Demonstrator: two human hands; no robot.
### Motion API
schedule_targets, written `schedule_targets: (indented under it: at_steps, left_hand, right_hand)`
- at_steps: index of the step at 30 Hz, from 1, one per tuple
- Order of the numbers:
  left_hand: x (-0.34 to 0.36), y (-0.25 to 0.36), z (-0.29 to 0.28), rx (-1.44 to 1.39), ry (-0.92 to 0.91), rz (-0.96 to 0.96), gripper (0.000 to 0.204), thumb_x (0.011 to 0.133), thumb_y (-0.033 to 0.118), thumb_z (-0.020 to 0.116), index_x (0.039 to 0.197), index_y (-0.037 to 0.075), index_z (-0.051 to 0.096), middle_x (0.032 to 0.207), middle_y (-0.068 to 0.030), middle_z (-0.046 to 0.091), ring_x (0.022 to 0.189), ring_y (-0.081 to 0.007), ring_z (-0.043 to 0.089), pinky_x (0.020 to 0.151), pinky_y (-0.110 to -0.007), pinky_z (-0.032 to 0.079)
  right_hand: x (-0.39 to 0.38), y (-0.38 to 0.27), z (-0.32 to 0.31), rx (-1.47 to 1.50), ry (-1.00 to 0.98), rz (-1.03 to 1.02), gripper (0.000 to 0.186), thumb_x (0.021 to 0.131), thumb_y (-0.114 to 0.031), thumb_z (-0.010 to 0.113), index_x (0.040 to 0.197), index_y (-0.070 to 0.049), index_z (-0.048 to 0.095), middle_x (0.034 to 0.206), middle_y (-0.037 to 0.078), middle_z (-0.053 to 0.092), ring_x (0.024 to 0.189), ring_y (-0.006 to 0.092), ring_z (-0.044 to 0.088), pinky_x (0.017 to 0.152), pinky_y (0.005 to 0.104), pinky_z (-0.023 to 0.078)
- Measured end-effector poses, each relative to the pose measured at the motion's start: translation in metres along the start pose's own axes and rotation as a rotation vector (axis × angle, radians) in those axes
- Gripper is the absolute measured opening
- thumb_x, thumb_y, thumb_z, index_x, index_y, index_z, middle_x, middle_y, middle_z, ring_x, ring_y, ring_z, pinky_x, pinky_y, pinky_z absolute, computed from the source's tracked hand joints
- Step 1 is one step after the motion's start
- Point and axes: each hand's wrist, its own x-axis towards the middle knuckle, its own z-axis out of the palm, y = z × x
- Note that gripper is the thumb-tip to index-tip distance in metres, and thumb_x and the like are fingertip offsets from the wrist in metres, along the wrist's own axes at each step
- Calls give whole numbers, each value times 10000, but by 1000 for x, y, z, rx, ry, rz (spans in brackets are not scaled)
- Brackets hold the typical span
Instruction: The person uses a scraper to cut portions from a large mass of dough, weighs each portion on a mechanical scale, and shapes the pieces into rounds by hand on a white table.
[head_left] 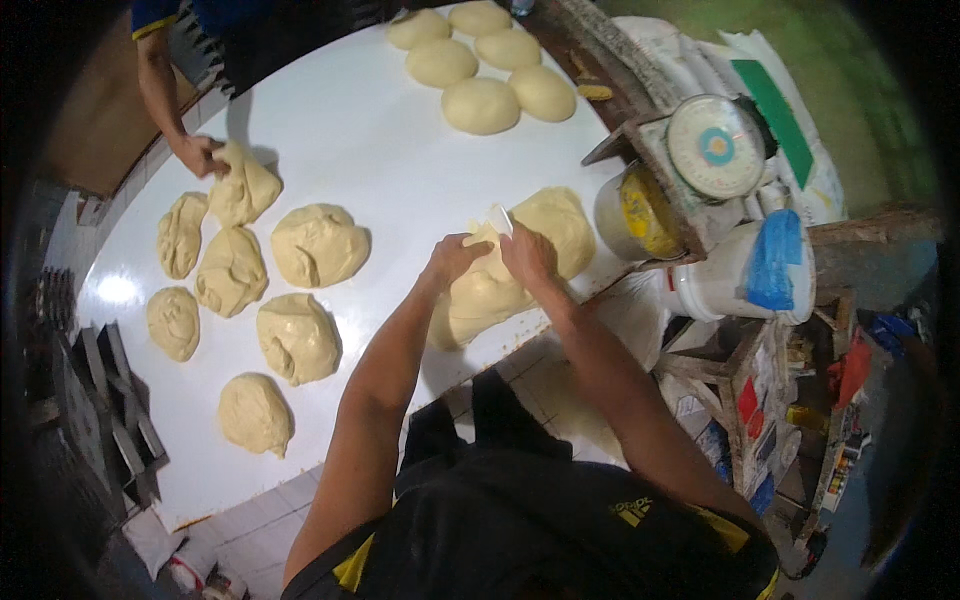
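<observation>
Dough mass (485, 295) by near edge of white table (345, 130), both hands on it, close together. Right hand (529, 258) clamped on white scraper (504, 221); left hand (460, 257) on dough just beside, can't tell whether gripping. Probably cutting: best press straight down, left fingertips clear of blade. Dough lumps (320, 246) farther left, co-worker's hand (200, 156) touching one. Scraper's lower edge, cut depth hidden; co-worker cut off at top.

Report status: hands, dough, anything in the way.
Right hand gripping white scraper at the dough; left hand touching it too. Metal pot close on the right, not blocking the hands. Co-worker's hand on another lump, upper left.
</observation>
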Motion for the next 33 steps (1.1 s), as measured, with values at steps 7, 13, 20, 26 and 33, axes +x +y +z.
schedule_targets:
  at_steps: [7, 13, 20, 26, 33]
  left_hand:
    - [-122, -79, 21, -697, 184, -239, 556, 985, 390, 632, 1353, -22, 568, 1173, -174, 683, 940, -245, 695, 844, -384, 568]
    - [-182, -108, -9, -520, 229, 42, 877, 1011, 435, 596, 1626, 113, 60, 1406, -279, 538, 1244, -291, 601, 988, -417, 528]
    - [-83, -39, -1, 511, -2, 264, 706, 846, 588, 687, 1374, 128, 603, 1337, -197, 630, 1235, -361, 592, 1029, -472, 460]
    - [-103, -63, -7, 297, 119, 34, 593, 871, 567, 682, 1248, 109, 686, 1167, -178, 715, 1037, -324, 697, 904, -419, 530]
    - [-170, -114, -36, -394, 188, -37, 615, 963, 335, 684, 1466, 65, 457, 1398, -215, 565, 1252, -265, 575, 1004, -384, 489]
  right_hand:
    - [18, -29, 52, -10, -131, -202, 351, 909, -310, 615, 1078, -12, 693, 906, 226, 720, 873, 417, 704, 772, 491, 568]
    - [28, 32, 28, 789, -239, 420, 545, 897, -426, 669, 1201, 26, 646, 1086, 292, 689, 1020, 421, 680, 885, 475, 539]
    - [-64, -12, -2, -34, -363, 4, 349, 892, -282, 640, 1043, 26, 702, 984, 302, 696, 960, 461, 682, 886, 516, 523]
    - [-67, -22, 50, 60, -129, 38, 408, 911, -329, 642, 1094, 35, 666, 976, 289, 695, 966, 465, 668, 888, 525, 510]
    - [-28, 0, 48, 571, -138, 252, 591, 916, -420, 673, 1311, 12, 594, 1114, 274, 691, 1047, 400, 679, 927, 469, 517]
